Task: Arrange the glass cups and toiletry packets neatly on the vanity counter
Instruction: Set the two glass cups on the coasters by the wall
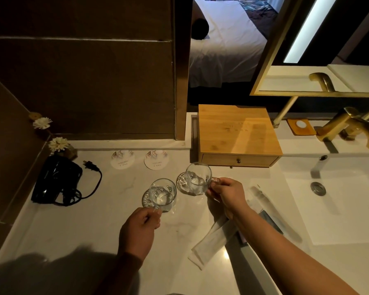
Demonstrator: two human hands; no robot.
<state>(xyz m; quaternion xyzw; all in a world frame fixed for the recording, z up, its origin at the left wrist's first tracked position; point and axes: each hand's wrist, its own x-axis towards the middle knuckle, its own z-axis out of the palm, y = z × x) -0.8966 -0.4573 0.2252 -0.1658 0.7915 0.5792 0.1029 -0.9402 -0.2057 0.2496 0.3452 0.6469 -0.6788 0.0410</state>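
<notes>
Two clear glass cups with handles are over the white vanity counter (98,220). My left hand (140,227) pinches the handle of the nearer, left glass cup (162,194). My right hand (227,193) grips the handle of the right glass cup (198,177), tilted a little toward the wooden box. Under my right forearm lie long white toiletry packets (211,241), a clear-wrapped one (264,201) and a dark one (272,222). Two round paper coasters (122,159) (156,160) lie farther back by the wall.
A wooden drawer box (236,133) stands behind the cups. A black hair dryer with its cord (56,179) lies at the left, with small flower ornaments (58,143) in the corner. The sink basin (328,205) and gold tap (347,126) are at the right.
</notes>
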